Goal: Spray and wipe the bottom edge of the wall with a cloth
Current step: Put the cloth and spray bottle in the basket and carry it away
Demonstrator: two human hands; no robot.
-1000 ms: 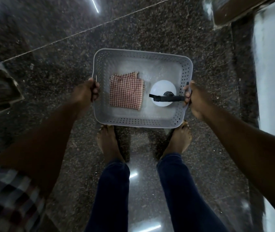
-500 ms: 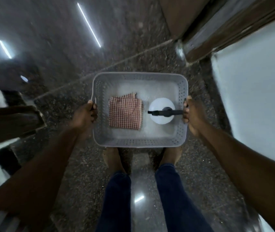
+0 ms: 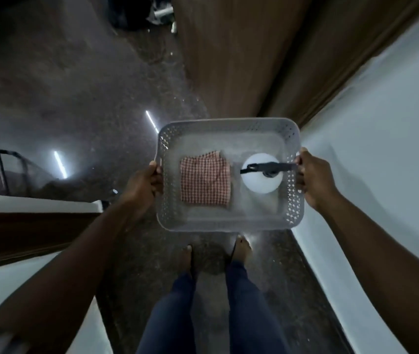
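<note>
Cloth [image 3: 204, 182], red-checked and folded, lies flat in a grey basket [image 3: 228, 223] carried above the floor. Left hand [image 3: 143, 186] and right hand [image 3: 314, 180] each close their grip on opposite basket handles. Between them, the cloth sits nearer the left grip; a white spray bottle [image 3: 262, 178] stands nearer the right, its black nozzle pointing across the basket from grip to grip. Wall [image 3: 382, 162] runs along the right side.

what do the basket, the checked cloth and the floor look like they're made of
Basket: looks like moulded grey plastic, matte, walls pierced with regular holes.
Checked cloth: woven fabric, likely cotton; red-and-white check, soft folded edges.
Floor: probably polished granite; dark speckled, mirroring ceiling lights.
</note>
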